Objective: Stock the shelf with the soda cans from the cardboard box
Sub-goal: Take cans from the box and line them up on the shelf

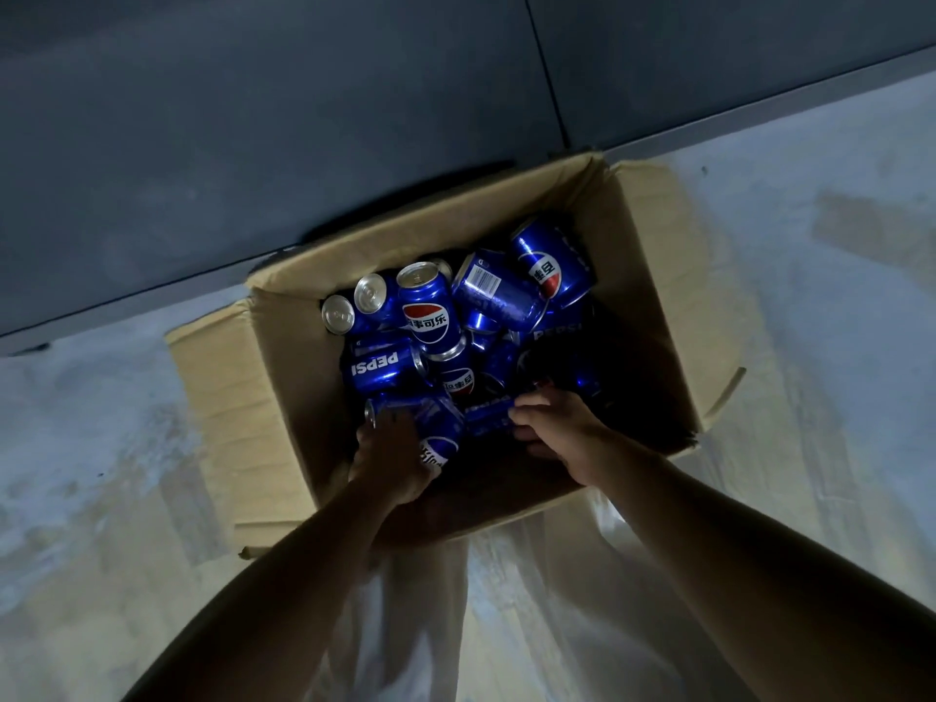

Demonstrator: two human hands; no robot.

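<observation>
An open cardboard box (283,397) stands on the floor, holding several blue Pepsi cans (428,316) in a loose heap, some upright, some on their sides. Both my hands reach into its near side. My left hand (390,458) grips a can (435,423) lying on its side at the near left of the heap. My right hand (557,428) curls its fingers round another lying can (489,415) just to the right of the first. The lower cans sit in deep shadow.
The box flaps fold outward on the left (212,387) and right (673,296). A dark grey panel (253,144) rises behind the box, its base meeting the pale floor (810,245). My light trousers (506,600) show below the box.
</observation>
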